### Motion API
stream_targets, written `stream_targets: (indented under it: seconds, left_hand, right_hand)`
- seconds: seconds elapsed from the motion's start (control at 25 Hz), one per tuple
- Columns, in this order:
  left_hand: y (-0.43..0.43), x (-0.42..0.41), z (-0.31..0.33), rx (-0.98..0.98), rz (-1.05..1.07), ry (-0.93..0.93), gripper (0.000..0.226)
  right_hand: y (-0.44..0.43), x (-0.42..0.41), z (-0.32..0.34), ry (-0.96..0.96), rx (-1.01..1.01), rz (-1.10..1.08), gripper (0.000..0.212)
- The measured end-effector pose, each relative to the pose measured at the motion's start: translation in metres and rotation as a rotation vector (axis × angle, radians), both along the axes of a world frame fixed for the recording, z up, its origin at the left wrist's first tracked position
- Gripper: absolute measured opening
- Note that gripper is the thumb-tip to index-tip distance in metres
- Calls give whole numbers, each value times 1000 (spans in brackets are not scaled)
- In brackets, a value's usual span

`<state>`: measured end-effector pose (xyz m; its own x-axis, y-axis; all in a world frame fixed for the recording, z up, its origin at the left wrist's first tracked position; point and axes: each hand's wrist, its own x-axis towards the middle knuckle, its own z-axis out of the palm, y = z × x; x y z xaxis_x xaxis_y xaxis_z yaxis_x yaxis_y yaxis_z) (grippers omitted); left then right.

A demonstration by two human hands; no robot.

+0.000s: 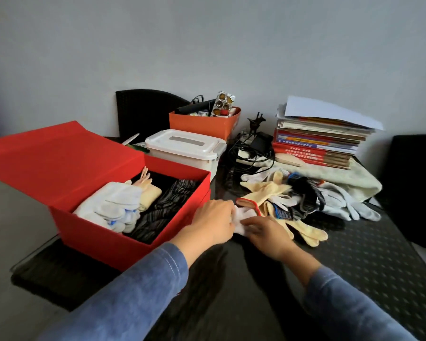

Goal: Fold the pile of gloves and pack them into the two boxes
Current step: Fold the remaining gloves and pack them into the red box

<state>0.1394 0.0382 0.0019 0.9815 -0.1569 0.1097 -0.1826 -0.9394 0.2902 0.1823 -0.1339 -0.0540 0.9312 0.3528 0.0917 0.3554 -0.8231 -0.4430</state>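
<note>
I have the white glove (241, 219) on the counter (354, 254), just beside the red box (133, 242). My left hand (214, 222) grips one end. My right hand (268, 236) lies on it, grip too blurred to tell. The box is partly filled with folded gloves, and the loose pile (293, 200) remains, so I judge we're roughly midway.

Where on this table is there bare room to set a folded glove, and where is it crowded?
Free: dark tabletop between the left sleeve and right sleeve; also nearer, right of the glove pile. Crowded: behind the pile, cables and books.
</note>
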Motion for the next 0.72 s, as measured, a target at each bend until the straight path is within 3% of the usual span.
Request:
stream_targets:
  seconds: [0.12,0.24,0.32,0.44,0.56,0.72]
  left_hand:
    - [-5,8,-26,175,-90,106,48]
    - [-10,9,-40,229,-148,41,53]
    - [-15,6,-43,226,-231,-18,50]
    - [-27,2,-45,154,-376,-4,54]
    - [-37,2,-43,96,-407,59,59]
    - [-52,15,-42,-70,-329,-8,40]
  right_hand:
    - [-3,-20,-13,-181,-67,82,37]
    - [-14,-37,-14,-263,-89,52,42]
    - [-20,-43,-6,-163,-75,-12,41]
    - [-37,-35,13,103,-2,-94,61]
    - [-56,-15,26,73,29,-164,44]
    - [-81,27,37,-188,108,-344,15]
